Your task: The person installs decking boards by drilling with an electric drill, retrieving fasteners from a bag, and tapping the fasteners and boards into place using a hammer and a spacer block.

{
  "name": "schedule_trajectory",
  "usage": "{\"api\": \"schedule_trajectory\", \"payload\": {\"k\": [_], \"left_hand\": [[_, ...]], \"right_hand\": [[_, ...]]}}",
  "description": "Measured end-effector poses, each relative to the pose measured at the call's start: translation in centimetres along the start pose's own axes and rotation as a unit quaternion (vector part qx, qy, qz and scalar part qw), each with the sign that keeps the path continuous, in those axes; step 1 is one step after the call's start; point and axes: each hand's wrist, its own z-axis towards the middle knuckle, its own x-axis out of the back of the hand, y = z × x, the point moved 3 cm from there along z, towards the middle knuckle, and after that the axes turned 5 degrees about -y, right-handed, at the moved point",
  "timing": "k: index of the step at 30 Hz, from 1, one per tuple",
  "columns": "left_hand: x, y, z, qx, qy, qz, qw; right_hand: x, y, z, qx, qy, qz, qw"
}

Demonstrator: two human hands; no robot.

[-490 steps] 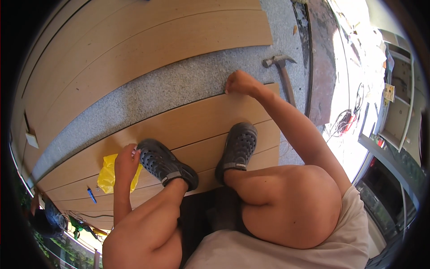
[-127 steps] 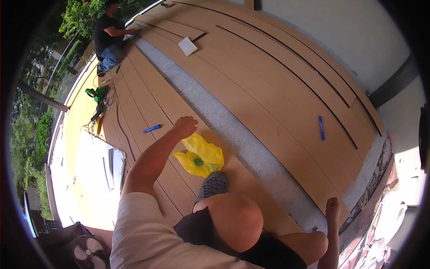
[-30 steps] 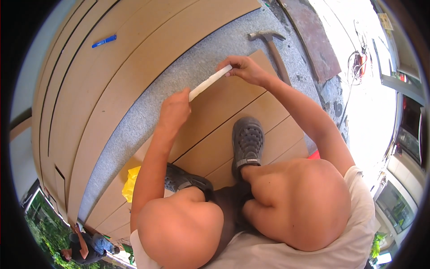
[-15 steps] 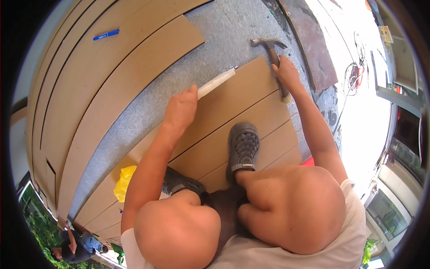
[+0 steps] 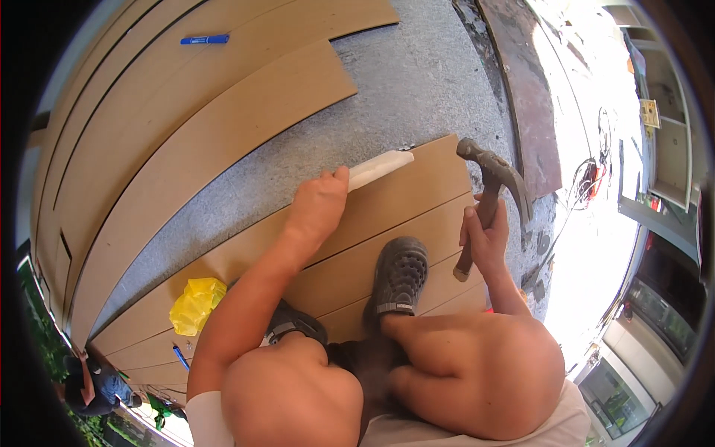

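Observation:
My left hand (image 5: 316, 207) is closed round one end of a long white strip (image 5: 378, 169). Its far end lies along the outer edge of the brown planks (image 5: 402, 190); I cannot make out what the strip is made of. In my right hand (image 5: 491, 240) is a claw hammer (image 5: 488, 205), gripped round the handle. The hammer is raised over the right ends of the planks, its head pointing away from me and the butt of the handle toward me. My shoe (image 5: 402, 272) rests on the planks between both hands.
Larger brown boards (image 5: 246, 112) lie on the grey floor (image 5: 402, 82) at the left, with a blue marker (image 5: 205, 39) on top. A yellow bag (image 5: 197, 305) and a blue pen (image 5: 181, 357) sit by my left arm. Cables (image 5: 588, 182) lie at the right; another person (image 5: 97, 384) is at the lower left.
My right hand has lifted the hammer from beside the planks' end and drawn it nearer. My left hand still grips the white strip. The whole view has shifted slightly.

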Motion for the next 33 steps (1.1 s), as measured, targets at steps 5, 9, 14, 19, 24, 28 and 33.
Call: {"api": "schedule_trajectory", "payload": {"k": [5, 9, 14, 19, 24, 28, 33], "left_hand": [[-0.3, -0.3, -0.1, 0.008, -0.016, 0.038, 0.999], [-0.6, -0.4, 0.0, -0.012, 0.007, 0.050, 0.999], [-0.8, -0.3, -0.2, 0.006, -0.008, 0.013, 1.000], [-0.7, -0.6, 0.2, 0.008, -0.009, 0.015, 1.000], [-0.8, -0.6, 0.0, -0.007, -0.002, 0.018, 1.000], [-0.6, -1.3, 0.3, -0.001, -0.003, 0.015, 1.000], [-0.7, -1.7, 1.0, -0.018, -0.005, 0.013, 1.000]], "right_hand": [[-2.0, 1.8, -2.8, 0.022, -0.020, -0.105, 0.994], [-4.8, 1.0, -0.7, 0.111, -0.073, -0.228, 0.965], [-5.6, -2.1, -0.3, 0.179, -0.038, -0.267, 0.946], [-6.0, -0.4, -0.2, 0.106, -0.097, -0.309, 0.940], [-6.3, -1.2, -0.4, 0.137, -0.080, -0.251, 0.955], [-7.0, -1.1, 1.3, 0.100, -0.091, -0.290, 0.947], [-6.5, -3.7, 0.5, 0.196, -0.029, -0.244, 0.949]]}}
